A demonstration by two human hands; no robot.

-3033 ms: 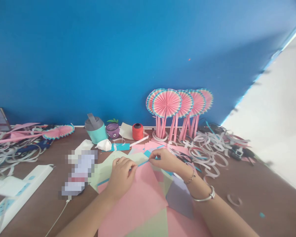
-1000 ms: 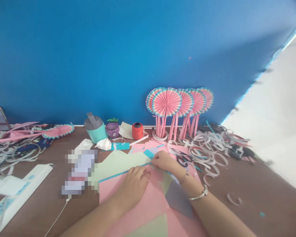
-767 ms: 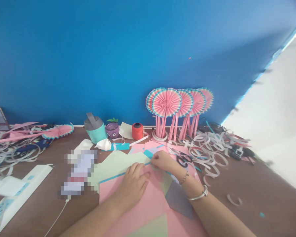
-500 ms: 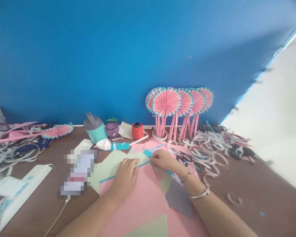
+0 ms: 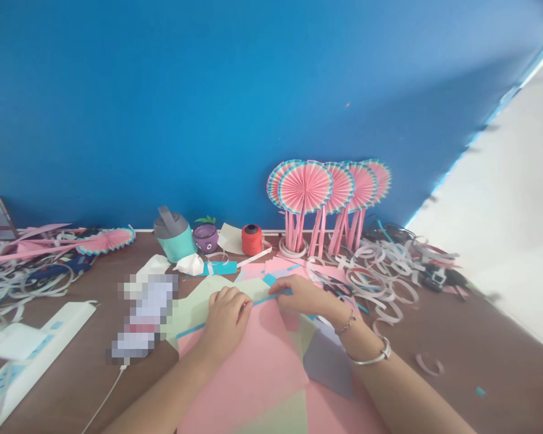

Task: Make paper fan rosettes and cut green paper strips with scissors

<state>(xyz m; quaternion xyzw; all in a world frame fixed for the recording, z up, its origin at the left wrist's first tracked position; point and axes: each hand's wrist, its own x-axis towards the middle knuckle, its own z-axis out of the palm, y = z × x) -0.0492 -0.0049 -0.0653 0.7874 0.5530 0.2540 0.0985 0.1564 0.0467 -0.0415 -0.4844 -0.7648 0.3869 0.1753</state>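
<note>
A pink sheet of paper [image 5: 248, 374] with a narrow blue strip [image 5: 262, 299] along its far edge lies in front of me. My left hand [image 5: 228, 316] rests on that edge with curled fingers, thumb and forefinger closed at the blue strip. Just to the right, my right hand [image 5: 296, 293] pinches the same edge near its right corner. Beneath are pale green paper [image 5: 192, 307] and a grey-lilac sheet [image 5: 330, 358]. Another blue piece [image 5: 270, 279] shows behind the right fingertips.
Pink pleated paper fans [image 5: 306, 187] stand against the blue wall. Curled white strips [image 5: 375, 271] heap up on the right. Further left are a teal cup [image 5: 176, 241], purple pot [image 5: 205, 238], red spool [image 5: 252, 240], blurred phone [image 5: 145, 316] and power strip [image 5: 40, 355].
Both hands have shifted slightly, and the left fingers are more curled. The right fingers now bend over the blue edge. The sheet's left corner has moved slightly left and nearer to me.
</note>
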